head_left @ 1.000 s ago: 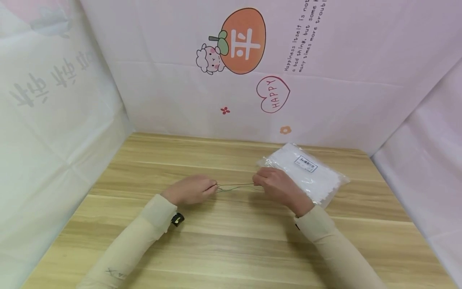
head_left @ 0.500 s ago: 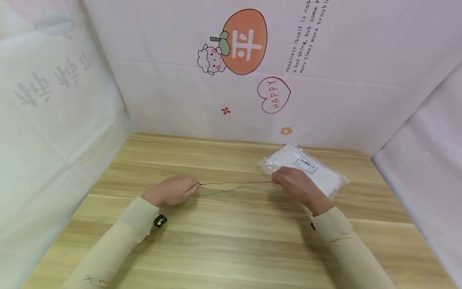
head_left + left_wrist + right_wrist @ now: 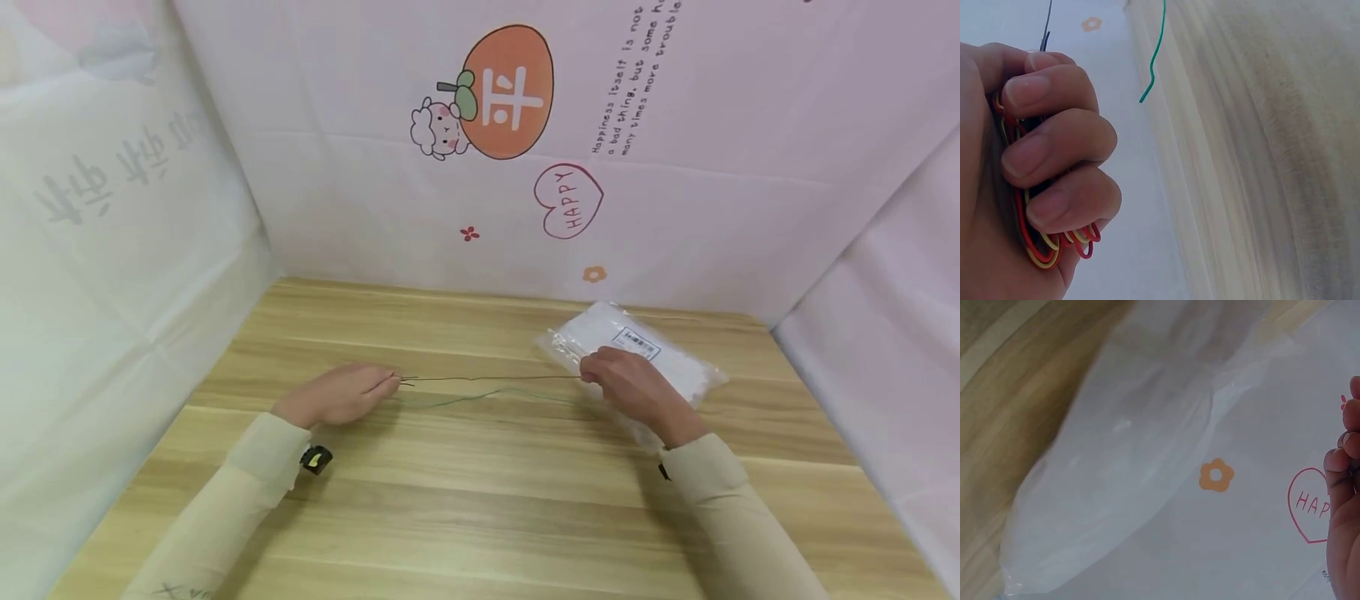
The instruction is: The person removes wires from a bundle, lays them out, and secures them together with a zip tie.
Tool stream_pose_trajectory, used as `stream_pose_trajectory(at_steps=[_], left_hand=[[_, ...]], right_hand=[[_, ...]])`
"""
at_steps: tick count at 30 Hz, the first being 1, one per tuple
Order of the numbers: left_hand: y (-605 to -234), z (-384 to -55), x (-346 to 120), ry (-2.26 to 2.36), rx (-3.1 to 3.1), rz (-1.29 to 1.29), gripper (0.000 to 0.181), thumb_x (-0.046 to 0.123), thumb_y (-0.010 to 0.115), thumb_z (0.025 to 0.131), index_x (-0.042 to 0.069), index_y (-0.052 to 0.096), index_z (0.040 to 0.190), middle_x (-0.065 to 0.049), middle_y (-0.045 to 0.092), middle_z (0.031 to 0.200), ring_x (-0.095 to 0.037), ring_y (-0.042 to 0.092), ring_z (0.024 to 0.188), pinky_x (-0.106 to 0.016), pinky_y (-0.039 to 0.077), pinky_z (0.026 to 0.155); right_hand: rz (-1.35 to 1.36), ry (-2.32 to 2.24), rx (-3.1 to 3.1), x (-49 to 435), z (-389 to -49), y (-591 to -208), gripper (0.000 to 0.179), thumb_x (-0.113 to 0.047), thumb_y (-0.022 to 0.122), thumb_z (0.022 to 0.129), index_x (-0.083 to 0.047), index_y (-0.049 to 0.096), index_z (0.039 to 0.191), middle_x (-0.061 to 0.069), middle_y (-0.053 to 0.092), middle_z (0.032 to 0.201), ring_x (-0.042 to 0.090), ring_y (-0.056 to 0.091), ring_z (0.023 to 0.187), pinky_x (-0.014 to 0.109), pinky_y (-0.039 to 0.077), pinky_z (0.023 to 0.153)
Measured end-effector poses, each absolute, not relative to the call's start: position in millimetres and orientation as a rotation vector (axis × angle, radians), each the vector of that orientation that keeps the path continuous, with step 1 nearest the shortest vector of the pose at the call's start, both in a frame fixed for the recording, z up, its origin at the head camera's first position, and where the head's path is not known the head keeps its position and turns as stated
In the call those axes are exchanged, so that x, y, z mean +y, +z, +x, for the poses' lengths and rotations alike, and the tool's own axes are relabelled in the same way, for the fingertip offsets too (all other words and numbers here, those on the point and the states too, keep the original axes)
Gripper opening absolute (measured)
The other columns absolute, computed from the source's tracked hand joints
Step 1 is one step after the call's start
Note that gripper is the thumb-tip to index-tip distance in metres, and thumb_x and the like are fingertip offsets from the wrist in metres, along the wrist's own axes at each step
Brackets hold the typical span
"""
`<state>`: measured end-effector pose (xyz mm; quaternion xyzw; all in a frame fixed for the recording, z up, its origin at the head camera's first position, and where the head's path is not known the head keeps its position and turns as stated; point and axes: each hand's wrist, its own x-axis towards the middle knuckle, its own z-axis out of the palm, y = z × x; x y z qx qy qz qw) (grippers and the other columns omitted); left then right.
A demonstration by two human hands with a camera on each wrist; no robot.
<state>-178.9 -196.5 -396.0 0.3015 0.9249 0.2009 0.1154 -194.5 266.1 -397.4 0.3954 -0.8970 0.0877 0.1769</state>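
Note:
In the head view my left hand (image 3: 341, 395) is over the left part of the table, its fingers curled round a bundle of red, yellow and black wires (image 3: 1038, 250). A black wire (image 3: 487, 379) runs nearly straight from it to my right hand (image 3: 637, 392), which pinches the other end. Short dark wire ends stick out at the left fingertips. Below the black wire a green wire (image 3: 465, 397) hangs in a loose wave; its free end shows beside the left hand in the left wrist view. The right hand overlaps a clear plastic bag in the head view.
The clear plastic bag (image 3: 686, 371), with white contents and a barcode label (image 3: 637, 340), lies at the back right of the wooden table (image 3: 480, 500). White printed cloth (image 3: 360, 200) walls off the back and both sides.
My hands have moved apart, left hand to the left and right hand to the right. The stretch of black wire between them has grown longer, and more green wire shows.

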Motion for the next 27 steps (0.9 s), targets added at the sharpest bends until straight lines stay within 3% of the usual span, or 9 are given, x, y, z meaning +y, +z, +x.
stream_pose_trajectory(at_steps=[2, 9, 12, 14, 17, 21, 27], left_hand=[[-396, -179, -198, 0.602, 2.697, 0.877, 0.046, 0.033, 0.031, 0.117, 0.006, 0.067, 0.129, -0.013, 0.070, 0.131, -0.035, 0.063, 0.133, -0.055, 0.047, 0.113], [-396, -178, -202, 0.665, 2.709, 0.829, 0.047, 0.033, 0.033, 0.116, 0.004, 0.067, 0.132, -0.014, 0.070, 0.133, -0.037, 0.062, 0.133, -0.057, 0.047, 0.114], [-396, -181, -201, 0.673, 2.710, 0.845, 0.038, 0.029, 0.036, 0.116, 0.011, 0.068, 0.105, -0.004, 0.070, 0.102, -0.024, 0.069, 0.106, -0.049, 0.055, 0.098], [-395, -182, -201, 0.673, 2.703, 0.865, 0.035, 0.027, 0.039, 0.115, 0.015, 0.061, 0.090, 0.003, 0.058, 0.084, -0.015, 0.061, 0.085, -0.041, 0.053, 0.085], [-395, -183, -200, 0.663, 2.701, 0.898, 0.035, 0.027, 0.040, 0.114, 0.018, 0.054, 0.084, 0.007, 0.044, 0.073, -0.010, 0.046, 0.070, -0.032, 0.044, 0.072], [-395, -183, -201, 0.668, 2.727, 0.877, 0.034, 0.027, 0.042, 0.113, 0.019, 0.054, 0.082, 0.008, 0.042, 0.069, -0.008, 0.042, 0.065, -0.029, 0.041, 0.067], [-396, -188, -204, 0.774, 2.704, 0.861, 0.038, 0.020, 0.048, 0.106, 0.022, 0.040, 0.069, 0.010, 0.040, 0.066, -0.004, 0.030, 0.056, -0.023, 0.029, 0.056]], right_hand=[[1.128, 0.252, -2.543, 266, -194, -397, 0.032, 0.021, 0.065, 0.080, -0.011, 0.063, 0.084, -0.002, 0.062, 0.077, 0.011, 0.056, 0.072, 0.031, 0.052, 0.065], [1.100, 0.300, -2.594, 269, -192, -395, 0.028, 0.018, 0.067, 0.086, -0.010, 0.065, 0.086, 0.003, 0.068, 0.081, 0.011, 0.060, 0.076, 0.033, 0.055, 0.069], [1.093, 0.309, -2.613, 271, -192, -395, 0.027, 0.017, 0.066, 0.087, -0.009, 0.067, 0.087, 0.004, 0.070, 0.083, 0.013, 0.062, 0.077, 0.034, 0.056, 0.070], [1.092, 0.312, -2.605, 271, -192, -395, 0.027, 0.018, 0.066, 0.086, -0.009, 0.068, 0.087, 0.004, 0.070, 0.083, 0.013, 0.063, 0.077, 0.034, 0.057, 0.070], [1.093, 0.310, -2.580, 272, -191, -394, 0.028, 0.019, 0.066, 0.085, -0.008, 0.068, 0.087, 0.003, 0.068, 0.081, 0.014, 0.063, 0.075, 0.034, 0.056, 0.068], [1.101, 0.310, -2.565, 273, -192, -395, 0.026, 0.017, 0.068, 0.085, -0.009, 0.067, 0.085, 0.003, 0.067, 0.080, 0.014, 0.061, 0.074, 0.034, 0.055, 0.067], [1.090, 0.276, -2.584, 277, -192, -395, 0.024, 0.015, 0.069, 0.086, -0.009, 0.067, 0.086, 0.001, 0.067, 0.080, 0.015, 0.062, 0.075, 0.036, 0.056, 0.069]])
